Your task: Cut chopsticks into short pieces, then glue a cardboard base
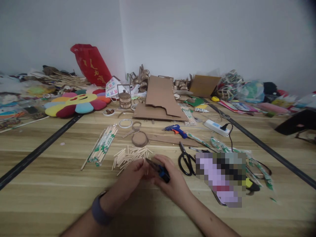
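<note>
My right hand (170,174) is closed around pliers (160,171) with blue-and-black handles, and their dark jaws point up and left toward my left hand (133,172). The left fingers are pinched together right beside the jaws; what they hold is too small and blurred to make out. Just beyond my hands lies a loose pile of short cut wooden sticks (130,157). Behind the pile rest a ring of corrugated cardboard (139,139) and a smaller cardboard ring (136,125). To the left are wrapped disposable chopsticks (103,144) in green-and-white plastic.
Black scissors (186,161) and a blurred-out purple object (217,181) lie right of my hands. Farther back are a blue glue gun (175,130), a power strip (217,127), cardboard sheets (160,98), a small stick-covered bucket (124,99) and a flower cushion (79,102).
</note>
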The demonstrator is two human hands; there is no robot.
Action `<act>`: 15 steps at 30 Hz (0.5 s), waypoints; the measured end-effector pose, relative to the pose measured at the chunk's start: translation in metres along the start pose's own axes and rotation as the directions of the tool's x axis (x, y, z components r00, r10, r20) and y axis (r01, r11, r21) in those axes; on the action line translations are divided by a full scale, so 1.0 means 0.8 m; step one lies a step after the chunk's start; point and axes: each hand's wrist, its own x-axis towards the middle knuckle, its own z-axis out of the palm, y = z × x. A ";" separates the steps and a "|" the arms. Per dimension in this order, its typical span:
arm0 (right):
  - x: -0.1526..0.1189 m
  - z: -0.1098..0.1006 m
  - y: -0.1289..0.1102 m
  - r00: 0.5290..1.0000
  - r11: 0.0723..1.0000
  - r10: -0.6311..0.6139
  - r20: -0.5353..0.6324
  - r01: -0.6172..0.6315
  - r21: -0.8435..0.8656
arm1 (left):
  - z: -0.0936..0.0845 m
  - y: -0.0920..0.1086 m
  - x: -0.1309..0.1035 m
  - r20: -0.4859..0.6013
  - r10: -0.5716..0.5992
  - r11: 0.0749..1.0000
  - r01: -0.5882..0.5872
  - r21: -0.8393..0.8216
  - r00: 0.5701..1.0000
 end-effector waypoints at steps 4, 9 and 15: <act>0.009 -0.017 0.008 0.994 0.997 0.064 -0.084 -0.066 -0.026 | -0.029 0.016 0.005 -0.213 0.200 0.805 -0.036 0.592 0.956; 0.014 -0.028 0.013 0.988 0.989 0.106 -0.110 -0.116 -0.090 | -0.046 0.005 0.015 -0.121 0.393 0.368 -0.036 0.929 0.911; 0.018 -0.032 0.013 0.980 0.981 0.171 -0.099 -0.178 -0.072 | -0.044 -0.025 0.030 -0.053 0.531 0.233 -0.085 0.969 0.846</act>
